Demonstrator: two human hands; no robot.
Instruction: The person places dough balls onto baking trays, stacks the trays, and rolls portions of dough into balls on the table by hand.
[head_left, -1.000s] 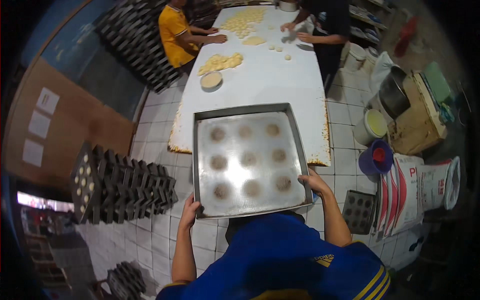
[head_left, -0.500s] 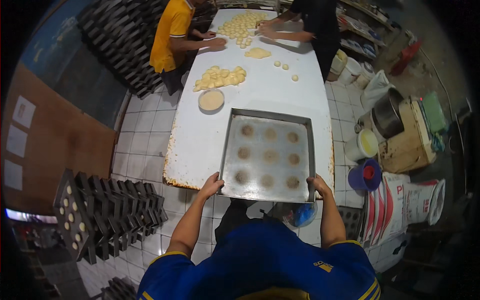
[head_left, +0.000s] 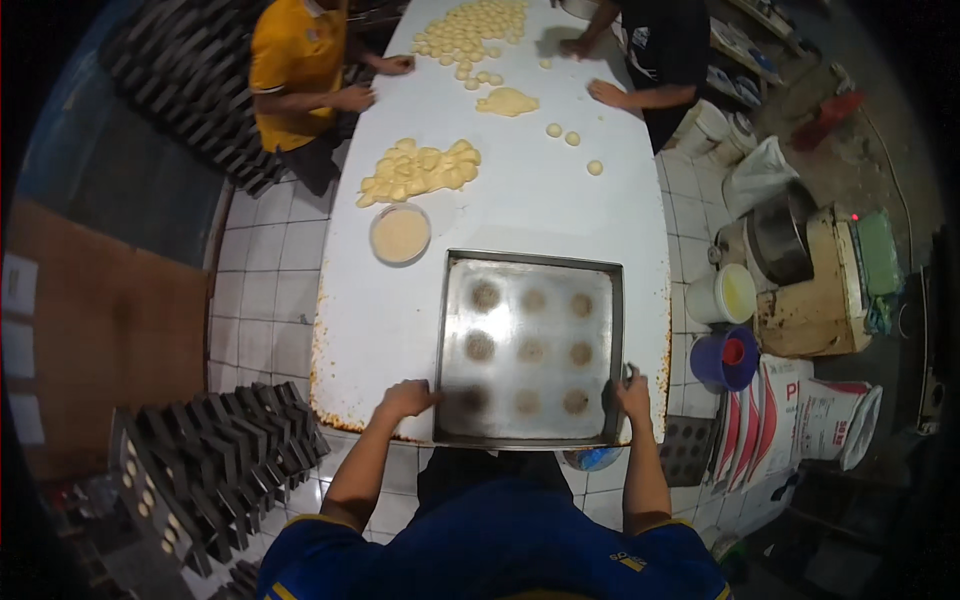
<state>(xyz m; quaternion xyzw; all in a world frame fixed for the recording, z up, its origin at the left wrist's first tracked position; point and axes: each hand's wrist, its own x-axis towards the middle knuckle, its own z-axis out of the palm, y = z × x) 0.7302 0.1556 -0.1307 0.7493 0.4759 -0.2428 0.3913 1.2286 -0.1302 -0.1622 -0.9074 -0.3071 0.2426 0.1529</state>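
A square metal baking tray (head_left: 530,402) with dark round marks in rows lies at the table's near end, its front rim about level with the table edge. My left hand (head_left: 408,398) is closed at the tray's left side, fingertips against the rim. At the right side, my right hand (head_left: 632,392) grips the wall near the front corner, one finger pointing up. Beyond the tray's far left corner sits a round bowl (head_left: 400,235) of pale, crumbly-looking contents. Cut dough pieces (head_left: 420,172) are heaped just past it.
Dough balls (head_left: 470,40) and a flat dough lump (head_left: 507,101) lie farther up the white table (head_left: 375,330). Two co-workers stand at its far sides, in a yellow shirt (head_left: 290,60) and a black shirt (head_left: 665,40). Stacked trays (head_left: 215,470) stand left; buckets (head_left: 735,293) and sacks (head_left: 790,410) right.
The tray has come down onto the table from where I held it over the front edge. The black-shirted co-worker's hands have moved apart, away from the dough balls. My view has shifted.
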